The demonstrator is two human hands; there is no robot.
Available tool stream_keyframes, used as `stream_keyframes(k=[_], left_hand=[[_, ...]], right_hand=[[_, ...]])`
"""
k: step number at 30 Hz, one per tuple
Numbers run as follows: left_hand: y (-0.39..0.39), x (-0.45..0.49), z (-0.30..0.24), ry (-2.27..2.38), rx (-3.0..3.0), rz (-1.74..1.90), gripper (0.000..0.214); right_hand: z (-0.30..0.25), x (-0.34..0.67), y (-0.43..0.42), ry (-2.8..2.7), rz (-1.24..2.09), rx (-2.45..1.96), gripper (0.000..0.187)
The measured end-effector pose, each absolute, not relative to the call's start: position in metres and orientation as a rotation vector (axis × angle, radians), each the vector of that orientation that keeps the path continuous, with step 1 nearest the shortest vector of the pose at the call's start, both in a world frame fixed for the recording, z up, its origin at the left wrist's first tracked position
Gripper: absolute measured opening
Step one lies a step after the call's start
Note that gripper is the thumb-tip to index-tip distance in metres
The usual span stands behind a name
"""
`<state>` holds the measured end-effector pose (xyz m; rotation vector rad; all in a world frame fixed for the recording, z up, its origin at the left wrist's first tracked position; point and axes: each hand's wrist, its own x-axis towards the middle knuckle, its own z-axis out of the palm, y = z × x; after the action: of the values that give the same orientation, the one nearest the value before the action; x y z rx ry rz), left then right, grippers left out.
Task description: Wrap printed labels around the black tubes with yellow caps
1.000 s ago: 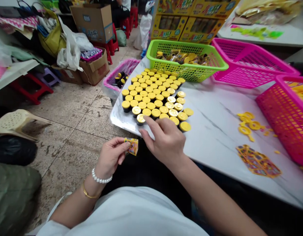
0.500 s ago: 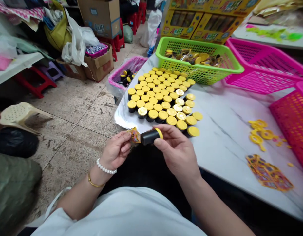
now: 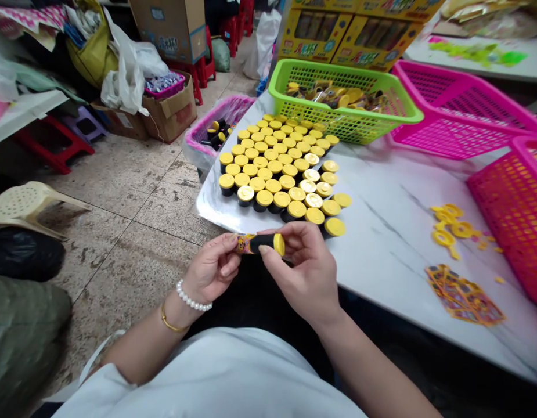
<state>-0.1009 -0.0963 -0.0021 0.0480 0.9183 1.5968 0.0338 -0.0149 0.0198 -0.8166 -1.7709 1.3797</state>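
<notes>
My right hand (image 3: 303,266) grips a black tube (image 3: 263,240) with a yellow cap (image 3: 278,244), held on its side over my lap. Around the tube's left end sits a colourful printed sleeve (image 3: 245,243), pinched by the thumb and fingers of my left hand (image 3: 216,259). How far the sleeve reaches under my left fingers is hidden. Just beyond my hands, many upright black tubes with yellow caps (image 3: 273,186) stand in close rows on the white table (image 3: 377,238). A pile of flat printed sleeves (image 3: 464,295) lies on the table to the right.
Yellow ring-shaped plastic parts (image 3: 451,226) lie beyond the sleeves. A green basket (image 3: 344,119) of yellow and black pieces stands at the back, beside pink baskets (image 3: 460,125). Left of the table corner is a lined pink bin (image 3: 198,136) with more tubes.
The printed sleeve, flat and beside the tube's end earlier, now wraps that end. My hands have come closer together, and the camera view has shifted slightly.
</notes>
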Motion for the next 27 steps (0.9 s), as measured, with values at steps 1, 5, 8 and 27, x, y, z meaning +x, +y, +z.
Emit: stream_keyframes(k=[1,5,8,27], left_hand=[[-0.097,-0.100,-0.003,0.936,0.065,1.602,0.036],[-0.102,-0.101,-0.003,0.994,0.114,1.601,0.036],[-0.103,-0.103,-0.003,0.955,0.125,1.514,0.036],[-0.104,-0.102,-0.014,0.849,0.085,1.482,0.033]], right_hand=[[0.018,0.034,-0.016,-1.794,1.337,-0.788,0.026],[0.009,0.040,-0.015,-1.806,1.284,-0.665,0.028],[0.010,0.046,-0.012,-1.806,1.286,-0.683,0.026],[0.005,0.061,-0.009,-2.086,1.162,-0.486,0.031]])
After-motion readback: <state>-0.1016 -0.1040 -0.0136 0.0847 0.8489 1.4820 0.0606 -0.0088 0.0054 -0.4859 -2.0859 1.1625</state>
